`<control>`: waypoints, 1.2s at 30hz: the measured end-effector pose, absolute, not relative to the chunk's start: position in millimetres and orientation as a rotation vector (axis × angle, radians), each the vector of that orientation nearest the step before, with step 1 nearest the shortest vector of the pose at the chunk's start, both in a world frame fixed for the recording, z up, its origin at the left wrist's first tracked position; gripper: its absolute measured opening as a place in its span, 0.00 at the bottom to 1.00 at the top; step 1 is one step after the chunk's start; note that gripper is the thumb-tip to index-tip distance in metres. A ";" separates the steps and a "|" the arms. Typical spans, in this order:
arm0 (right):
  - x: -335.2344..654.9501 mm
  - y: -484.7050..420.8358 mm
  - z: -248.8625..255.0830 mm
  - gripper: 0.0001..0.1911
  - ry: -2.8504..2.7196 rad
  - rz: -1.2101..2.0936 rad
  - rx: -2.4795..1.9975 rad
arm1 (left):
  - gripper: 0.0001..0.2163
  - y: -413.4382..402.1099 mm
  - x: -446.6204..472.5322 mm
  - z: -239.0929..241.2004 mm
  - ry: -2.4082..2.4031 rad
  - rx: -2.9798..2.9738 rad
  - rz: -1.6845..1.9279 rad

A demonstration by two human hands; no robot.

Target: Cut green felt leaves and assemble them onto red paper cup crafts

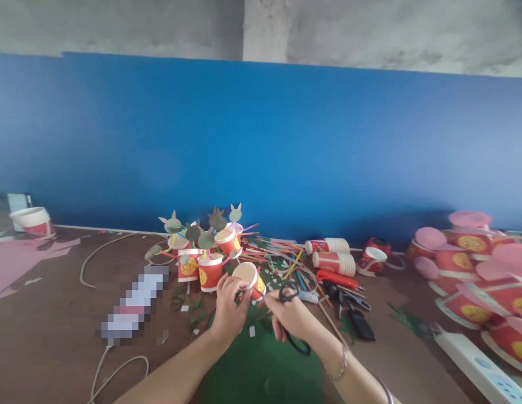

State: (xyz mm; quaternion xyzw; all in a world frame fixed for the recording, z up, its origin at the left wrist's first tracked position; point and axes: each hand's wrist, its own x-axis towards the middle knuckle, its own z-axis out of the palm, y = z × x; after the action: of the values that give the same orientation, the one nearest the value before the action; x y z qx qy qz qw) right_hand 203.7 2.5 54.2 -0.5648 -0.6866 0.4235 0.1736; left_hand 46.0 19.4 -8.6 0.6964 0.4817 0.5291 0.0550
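Tilted toward me, a red paper cup [246,274] with a white rim and a yellow emblem is gripped by my left hand [230,303] at its near side. My right hand [291,313] is closed around black-handled scissors [289,291], one loop above the fingers and the other below. The scissors' tip is close to the cup's lower side; whether it touches cannot be made out. Both hands are above a dark green sheet [261,365]. Just behind the left hand stand several cups with paper animal heads, among them a red cup [211,274].
Colored strips [281,247] lie behind the hands. Stacked cups [334,262], an orange-red cutter [338,279] and a black key fob [361,324] are at right. A power strip [481,359] and pink-topped cups [471,247] occupy the far right. Pink paper [29,261] lies left.
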 end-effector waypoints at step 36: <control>205.5 -2.0 50.9 0.15 -2.140 0.882 -1.487 | 0.04 18.9 44.8 -8.4 1.425 2.121 1.634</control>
State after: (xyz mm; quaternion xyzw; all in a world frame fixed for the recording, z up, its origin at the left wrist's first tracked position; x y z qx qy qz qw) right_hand 205.5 -2.0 50.9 -0.5301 -0.7632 0.3146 0.1940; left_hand 44.8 18.9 -8.4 0.6983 0.4690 0.5381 0.0542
